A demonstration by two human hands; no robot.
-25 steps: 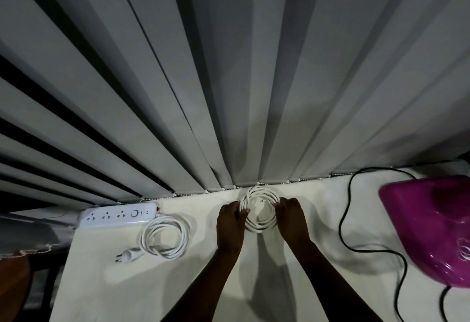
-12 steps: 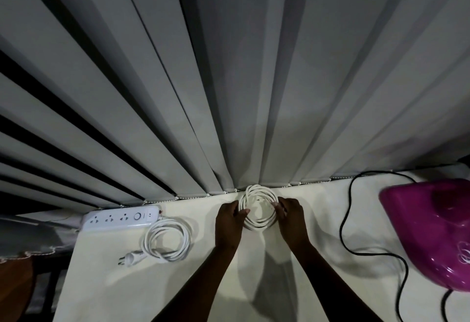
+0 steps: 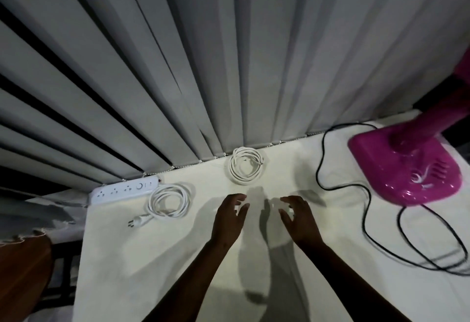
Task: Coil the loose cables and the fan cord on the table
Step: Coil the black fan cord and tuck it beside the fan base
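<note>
Currently nothing is held: left hand and right hand hover with fingers spread, no grip. Coiled white cable lies on the white counter by the blinds; loose black fan cord sprawls right.

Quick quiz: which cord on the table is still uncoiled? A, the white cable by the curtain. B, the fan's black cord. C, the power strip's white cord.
B: the black cord snakes loosely across the table from the fan.
</note>
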